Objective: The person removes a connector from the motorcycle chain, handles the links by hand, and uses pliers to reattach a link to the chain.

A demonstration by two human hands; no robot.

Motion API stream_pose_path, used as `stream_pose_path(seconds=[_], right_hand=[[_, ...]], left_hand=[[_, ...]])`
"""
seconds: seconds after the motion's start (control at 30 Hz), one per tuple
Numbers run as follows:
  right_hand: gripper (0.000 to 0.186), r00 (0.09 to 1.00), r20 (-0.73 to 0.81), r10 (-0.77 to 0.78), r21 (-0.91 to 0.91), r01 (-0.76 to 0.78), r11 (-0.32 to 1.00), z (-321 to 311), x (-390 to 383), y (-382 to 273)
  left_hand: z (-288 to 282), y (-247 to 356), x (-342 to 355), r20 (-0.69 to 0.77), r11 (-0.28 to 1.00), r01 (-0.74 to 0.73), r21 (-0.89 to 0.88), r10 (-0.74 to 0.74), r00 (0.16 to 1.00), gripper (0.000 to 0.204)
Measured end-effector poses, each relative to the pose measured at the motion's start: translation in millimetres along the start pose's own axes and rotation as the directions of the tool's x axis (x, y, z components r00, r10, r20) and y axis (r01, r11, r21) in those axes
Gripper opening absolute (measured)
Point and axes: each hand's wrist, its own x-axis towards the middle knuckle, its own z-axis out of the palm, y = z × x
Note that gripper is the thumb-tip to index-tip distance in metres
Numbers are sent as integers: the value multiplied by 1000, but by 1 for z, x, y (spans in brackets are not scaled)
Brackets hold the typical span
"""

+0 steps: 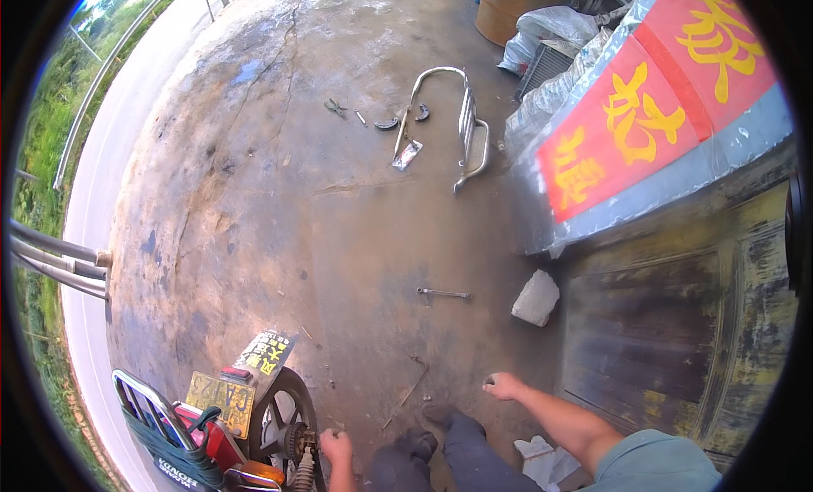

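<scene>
At the lower left stands a motorcycle, its rear wheel (284, 420) facing me with the sprocket (296, 441) and a coil-spring shock absorber (305, 473) showing. My left hand (336, 446) is beside the sprocket, fingers curled; whatever they may hold is hidden. Out to the right, my right hand (504, 386) hangs over the floor with its fingers closed. A small dark spot shows at the fingertips, too small to name. Between the hands, a thin metal rod (406, 396) lies near my shoes. Farther off, a double-ended wrench (444, 293) rests on the concrete.
A whitish block (536, 298) sits near the wooden door (644, 323) on the right. Toward the back lie a bent chrome tube frame (467, 124), curved brake shoes (386, 124), pliers (335, 107) and a small packet (408, 155). A red banner (627, 111) borders the right side.
</scene>
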Motion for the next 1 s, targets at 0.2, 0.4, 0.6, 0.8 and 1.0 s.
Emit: stream_pose_path(seconds=[0.2,0.4,0.6,0.8,1.0], right_hand=[[37,950,-146,275,70,-268,961,-108,-22,-24],[33,946,-64,317,346,-277,897,-164,-20,-84],[40,961,68,269,-341,-231,911,-299,114,-200],[36,957,-282,-70,-261,-6,965,-464,334,-460],[40,923,-307,-232,-423,86,902,-542,635,-637]], left_hand=[[-36,198,94,-206,944,-212,-253,161,965,15],[28,202,177,-160,930,228,-289,-282,946,20],[42,161,247,45,753,494,-435,-530,847,20],[-51,220,290,2,862,400,-311,-420,907,23],[-92,328,289,356,609,785,-114,-712,605,32]])
